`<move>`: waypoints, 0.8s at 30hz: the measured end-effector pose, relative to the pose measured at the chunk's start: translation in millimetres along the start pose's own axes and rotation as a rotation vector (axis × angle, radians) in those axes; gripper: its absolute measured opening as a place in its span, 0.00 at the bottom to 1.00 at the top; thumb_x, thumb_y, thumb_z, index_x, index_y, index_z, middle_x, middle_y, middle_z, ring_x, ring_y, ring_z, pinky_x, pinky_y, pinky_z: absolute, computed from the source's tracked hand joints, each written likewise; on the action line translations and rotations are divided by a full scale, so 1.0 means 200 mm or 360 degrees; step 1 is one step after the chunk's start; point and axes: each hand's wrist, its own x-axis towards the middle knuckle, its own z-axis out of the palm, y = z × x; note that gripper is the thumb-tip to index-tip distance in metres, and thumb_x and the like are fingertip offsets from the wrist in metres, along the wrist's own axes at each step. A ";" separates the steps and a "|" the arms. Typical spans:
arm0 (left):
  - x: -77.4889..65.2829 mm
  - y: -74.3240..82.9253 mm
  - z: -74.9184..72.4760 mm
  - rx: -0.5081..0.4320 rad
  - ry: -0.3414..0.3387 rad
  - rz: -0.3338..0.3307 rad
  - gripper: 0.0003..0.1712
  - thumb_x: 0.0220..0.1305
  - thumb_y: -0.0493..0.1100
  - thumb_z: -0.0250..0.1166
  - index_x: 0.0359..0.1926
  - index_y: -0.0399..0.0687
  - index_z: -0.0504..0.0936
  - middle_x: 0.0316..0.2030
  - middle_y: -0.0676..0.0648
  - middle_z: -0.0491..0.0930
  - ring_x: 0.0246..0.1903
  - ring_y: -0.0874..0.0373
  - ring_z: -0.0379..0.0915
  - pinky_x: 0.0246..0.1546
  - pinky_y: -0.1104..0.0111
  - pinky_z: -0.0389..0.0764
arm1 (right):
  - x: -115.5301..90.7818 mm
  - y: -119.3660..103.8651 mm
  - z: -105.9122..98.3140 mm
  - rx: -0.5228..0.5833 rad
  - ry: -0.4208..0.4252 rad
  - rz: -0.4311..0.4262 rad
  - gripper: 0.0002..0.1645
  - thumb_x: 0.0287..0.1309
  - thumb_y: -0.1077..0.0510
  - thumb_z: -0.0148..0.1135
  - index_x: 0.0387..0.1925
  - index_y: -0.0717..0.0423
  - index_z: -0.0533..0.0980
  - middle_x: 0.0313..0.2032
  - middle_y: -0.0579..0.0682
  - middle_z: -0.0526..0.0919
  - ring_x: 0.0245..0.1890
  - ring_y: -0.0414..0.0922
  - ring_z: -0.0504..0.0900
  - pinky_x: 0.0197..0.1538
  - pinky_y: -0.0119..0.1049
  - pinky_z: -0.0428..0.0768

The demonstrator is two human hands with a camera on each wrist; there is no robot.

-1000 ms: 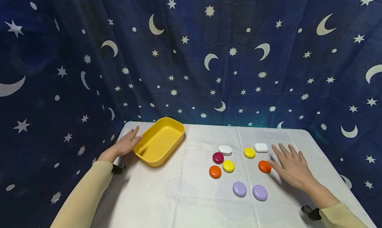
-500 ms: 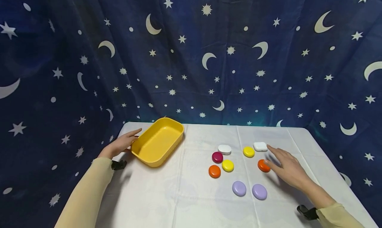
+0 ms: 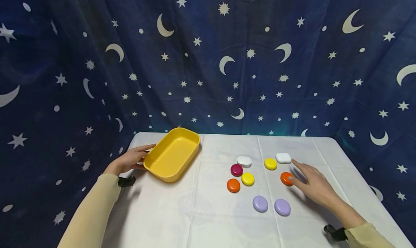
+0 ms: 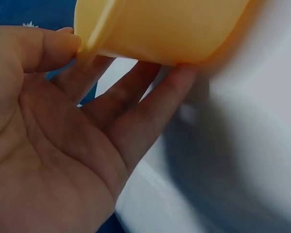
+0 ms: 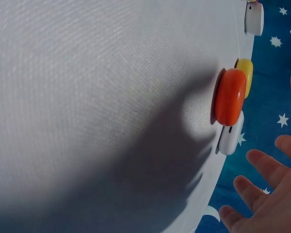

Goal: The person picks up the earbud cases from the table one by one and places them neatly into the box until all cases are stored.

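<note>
Pinching the near rim of the yellow tray [image 3: 172, 154], the left hand [image 3: 128, 160] had thumb above and fingers beneath. Loosely spread and holding nothing, the right hand [image 3: 312, 185] nearly touched the orange case [image 3: 286, 178] at its fingertips. Light, rigid and smooth, that case probably wanted gripping across its rounded edges.

The left hand [image 3: 128, 160] has closed its grip on the yellow tray's [image 3: 172, 153] rim, thumb over the edge.
</note>
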 end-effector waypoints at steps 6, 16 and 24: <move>-0.02 -0.02 0.10 -0.0102 -0.0057 0.0035 0.35 0.80 0.40 0.49 0.82 0.52 0.51 0.76 0.33 0.54 0.61 0.44 0.73 0.55 0.53 0.82 | 0.00 0.01 0.00 0.0014 0.0011 0.0002 0.48 0.67 0.36 0.62 0.78 0.57 0.60 0.69 0.71 0.67 0.68 0.72 0.60 0.63 0.75 0.58; -0.07 0.01 0.35 -0.0178 -0.0051 0.0151 0.40 0.76 0.35 0.51 0.82 0.45 0.45 0.70 0.28 0.61 0.50 0.46 0.78 0.52 0.50 0.83 | 0.00 0.02 0.00 0.0032 0.0023 0.0020 0.49 0.66 0.36 0.63 0.77 0.58 0.60 0.68 0.72 0.67 0.68 0.72 0.60 0.62 0.75 0.59; -0.13 0.04 0.55 -0.0204 0.0017 0.0168 0.38 0.75 0.34 0.51 0.81 0.44 0.48 0.67 0.29 0.65 0.46 0.47 0.80 0.46 0.49 0.85 | -0.01 0.04 0.01 0.0030 0.0021 0.0037 0.49 0.67 0.36 0.62 0.77 0.58 0.60 0.68 0.72 0.66 0.67 0.73 0.59 0.62 0.75 0.58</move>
